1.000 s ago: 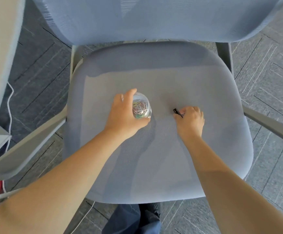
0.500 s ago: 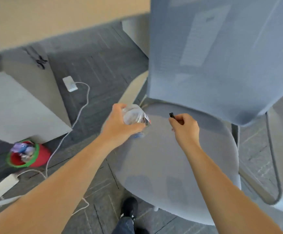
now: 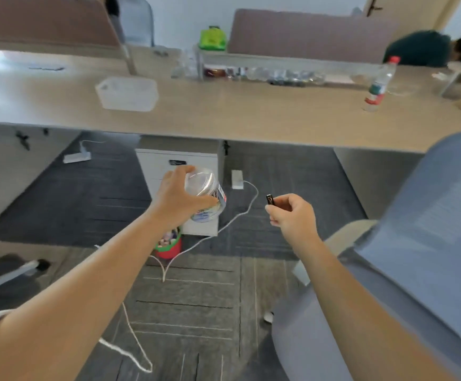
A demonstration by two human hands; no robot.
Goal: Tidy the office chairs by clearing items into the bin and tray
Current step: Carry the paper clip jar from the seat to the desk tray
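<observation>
**Both hands loaded, raised over the office floor**

While both arms reach forward over the grey carpet, the office chair (image 3: 405, 270) stands at the right edge, its blue backrest nearest the camera. The left hand (image 3: 181, 200) is wrapped around a clear plastic jar (image 3: 206, 194) tipped on its side, coloured bits inside and a label at its lower end. The right hand (image 3: 292, 213) pinches a small black clip (image 3: 270, 199) between thumb and fingers. Below the jar, a red bin with a green rim (image 3: 168, 247) sits on the floor beside a white drawer cabinet (image 3: 177, 163), a white cable (image 3: 240, 215) snaking past. Farther off, a translucent tray (image 3: 127, 93) rests on the desk (image 3: 251, 116), with a water bottle (image 3: 379, 83) well to its right.
</observation>
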